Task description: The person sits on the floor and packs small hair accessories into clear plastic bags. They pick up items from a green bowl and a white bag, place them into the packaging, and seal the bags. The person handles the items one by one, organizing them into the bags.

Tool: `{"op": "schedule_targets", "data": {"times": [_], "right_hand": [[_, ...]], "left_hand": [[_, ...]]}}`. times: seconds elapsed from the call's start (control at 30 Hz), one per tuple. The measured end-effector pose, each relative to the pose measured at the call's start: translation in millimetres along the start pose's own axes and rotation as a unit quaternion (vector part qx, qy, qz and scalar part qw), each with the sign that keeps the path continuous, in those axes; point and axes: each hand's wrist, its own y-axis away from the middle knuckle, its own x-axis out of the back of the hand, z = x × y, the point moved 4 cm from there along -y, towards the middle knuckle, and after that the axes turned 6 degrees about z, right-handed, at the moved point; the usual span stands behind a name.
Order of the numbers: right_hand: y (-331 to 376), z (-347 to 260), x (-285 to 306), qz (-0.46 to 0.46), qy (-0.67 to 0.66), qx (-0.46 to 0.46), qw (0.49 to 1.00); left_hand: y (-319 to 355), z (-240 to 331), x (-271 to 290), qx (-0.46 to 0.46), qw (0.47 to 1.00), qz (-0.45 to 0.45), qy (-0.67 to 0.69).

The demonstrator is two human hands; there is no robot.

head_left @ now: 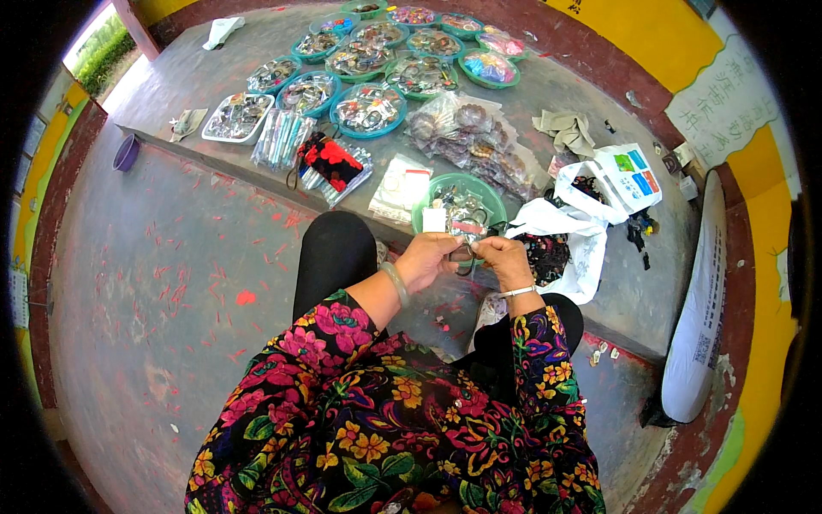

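Observation:
My left hand (428, 261) and my right hand (507, 259) meet above my knees, fingertips pinched close together. Between them is a small dark loop (465, 269) that looks like a hair tie; its details are too small to make out. Just beyond my fingers, a green basin (497, 200) holds many small items in clear wrappers. A white card (434, 220) shows at its near edge, above my left fingers. To the right of my right hand, an opened white plastic bag (586, 272) contains a heap of dark hair-tie-like bits (548, 255).
Several covered basins (368, 111) of small goods stand on the raised ledge. Nearer are a white tray (238, 118), a red-and-black pouch (330, 163), flat clear packets (401, 188), bagged brown items (471, 137) and a printed white bag (629, 177). A purple bowl (126, 152) sits at left.

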Motion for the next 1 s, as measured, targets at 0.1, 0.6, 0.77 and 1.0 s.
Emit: {"op": "schedule_targets", "data": {"times": [0.1,0.6,0.77,1.0], "right_hand": [[-1,2,2,0.006,0.01,0.021,1.0],[4,-11,-5,-0.019,-0.042,0.053,0.998],[6,-13,-7,-0.017,-0.059,0.042,0.997],[2,-8,-6,-0.003,-0.046,0.053,0.998]], "left_hand": [[5,5,-5,0.0,1.0,-0.003,0.017],[7,12,-9,-0.028,0.994,-0.07,0.084],[11,16,-10,-0.016,0.994,-0.067,0.08],[9,19,-7,-0.035,0.994,-0.045,0.098]]}}
